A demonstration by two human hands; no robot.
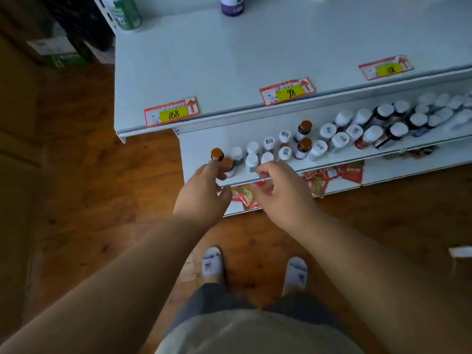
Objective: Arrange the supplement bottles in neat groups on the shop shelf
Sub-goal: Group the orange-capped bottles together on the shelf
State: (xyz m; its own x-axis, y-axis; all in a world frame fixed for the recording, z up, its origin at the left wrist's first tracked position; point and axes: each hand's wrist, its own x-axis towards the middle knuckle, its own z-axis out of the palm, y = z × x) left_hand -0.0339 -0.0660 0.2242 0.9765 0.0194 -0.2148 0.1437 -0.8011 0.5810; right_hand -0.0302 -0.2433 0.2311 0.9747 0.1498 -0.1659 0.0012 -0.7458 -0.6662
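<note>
Looking down at the middle shelf (204, 141), the left hand (201, 190) has its fingertips pinched on the brown-capped bottle (217, 154) at the far left of the row, with a second brown cap (228, 165) tucked right against the fingers. The right hand (281, 190) is just beside it, fingers loosely curled at the shelf's front lip, holding nothing, right in front of the white-capped bottles (252, 159). Two more brown caps (304, 145) stand further right among the white ones, then a denser crowd runs off to the right. There's bare shelf left of the pinched bottle and behind the row. The top shelf (229, 62) is mostly open, price tags (171, 112) along its edge.
</note>
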